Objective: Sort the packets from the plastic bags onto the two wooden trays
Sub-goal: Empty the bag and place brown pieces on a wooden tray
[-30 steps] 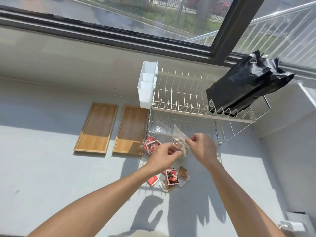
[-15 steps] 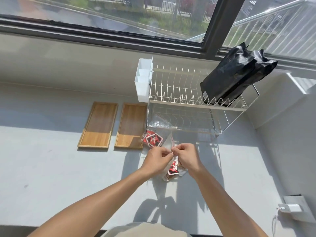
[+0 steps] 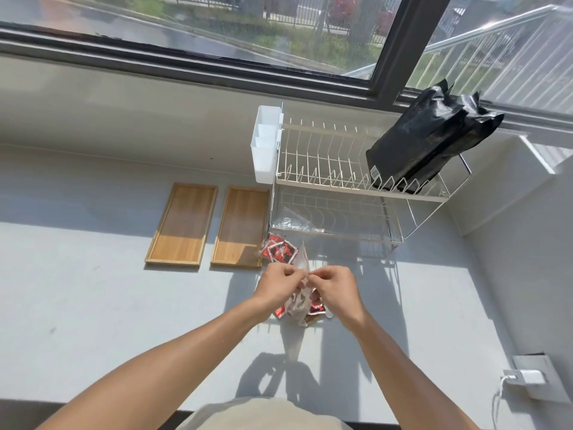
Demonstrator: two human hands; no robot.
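Observation:
My left hand (image 3: 280, 285) and my right hand (image 3: 335, 287) meet at the top edge of a small clear plastic bag (image 3: 298, 301) of pale packets, both pinching it above the counter. Under the bag lie loose red and brown packets (image 3: 316, 310). A second clear bag with red packets (image 3: 279, 251) rests just beyond my hands, beside the right wooden tray (image 3: 243, 225). The left wooden tray (image 3: 183, 223) lies next to it. Both trays hold nothing.
A two-tier wire dish rack (image 3: 344, 187) stands behind the packets, with a white cutlery holder (image 3: 266, 144) on its left end, black bags (image 3: 424, 141) on its top tier and crumpled clear plastic (image 3: 291, 223) on the lower tier. A charger (image 3: 524, 377) sits at the right wall.
The clear bag came down from in front of the rack to just above the loose packets. Both hands closed together on its top edge.

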